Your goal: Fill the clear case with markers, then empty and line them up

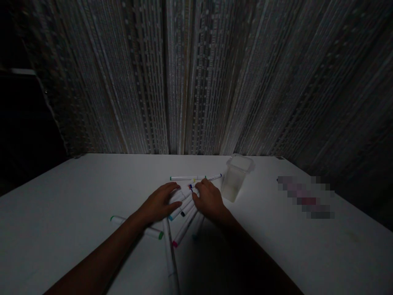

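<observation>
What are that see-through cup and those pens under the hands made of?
The cup looks like thin translucent plastic, cloudy and matte, with a lighter rim. The marker pens seem to be smooth white plastic barrels with coloured end caps. The table looks like a matte white laminate, though the dim light leaves that open.

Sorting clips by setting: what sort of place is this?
Probably a dim indoor work table: a white tabletop, scattered markers, a clear plastic cup, and a wall of stacked corrugated cardboard behind.
</observation>
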### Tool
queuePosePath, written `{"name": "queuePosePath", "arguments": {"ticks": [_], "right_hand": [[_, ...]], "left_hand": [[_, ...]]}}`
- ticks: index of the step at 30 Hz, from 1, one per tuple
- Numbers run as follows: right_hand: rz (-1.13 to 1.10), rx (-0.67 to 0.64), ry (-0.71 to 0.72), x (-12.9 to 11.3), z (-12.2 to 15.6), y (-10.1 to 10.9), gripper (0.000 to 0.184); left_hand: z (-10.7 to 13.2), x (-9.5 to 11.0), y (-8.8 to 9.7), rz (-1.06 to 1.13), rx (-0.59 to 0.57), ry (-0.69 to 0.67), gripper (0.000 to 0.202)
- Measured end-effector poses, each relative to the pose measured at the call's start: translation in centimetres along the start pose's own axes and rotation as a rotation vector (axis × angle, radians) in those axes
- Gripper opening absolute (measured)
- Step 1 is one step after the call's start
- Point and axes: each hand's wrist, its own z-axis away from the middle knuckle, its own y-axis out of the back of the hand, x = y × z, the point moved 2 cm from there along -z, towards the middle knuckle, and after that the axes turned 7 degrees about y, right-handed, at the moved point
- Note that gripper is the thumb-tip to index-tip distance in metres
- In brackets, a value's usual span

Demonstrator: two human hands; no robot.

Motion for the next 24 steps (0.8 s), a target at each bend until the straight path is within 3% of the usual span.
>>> {"name": "queuePosePath", "arguments": {"ticks": [9, 13, 15, 17, 20, 22, 24], "right_hand": [[-0.143, -0.049, 0.184, -0.5, -0.1, -0.8, 0.030], [-0.185, 0.067, 0.145, -0.5, 0.2, 0.6, 0.027], [-0.174, 0.091, 0.092, 0.1, 1.4, 1.9, 0.024], [-0.131, 0.022, 0.009, 1.4, 3.5, 3.1, 0.020], [-0.091, -0.031, -0.300, 5.2, 7.2, 4.5, 0.025], [-0.115, 0.094, -0.464, 8.1, 8.7, 5.0, 0.042], [-0.267, 0.203, -0.546, 10.4, 8.9, 4.6, 0.073]], "left_hand": [[-0.3, 0.3, -0.3, 0.197, 0.025, -0.110, 0.041], [-0.3, 1.3, 0.8, 0.104, 0.058, -0.089, 0.041], [0.4, 2.2, 2.0, -0.002, 0.041, -0.022, 0.042], [1.7, 2.8, 3.4, -0.113, 0.009, 0.040, 0.043], [4.7, 3.0, 5.1, -0.205, 0.001, 0.088, 0.041], [6.6, 2.5, 5.3, -0.235, 0.016, 0.107, 0.041], [8.0, 1.6, 4.6, -0.288, 0.042, 0.076, 0.044]]}}
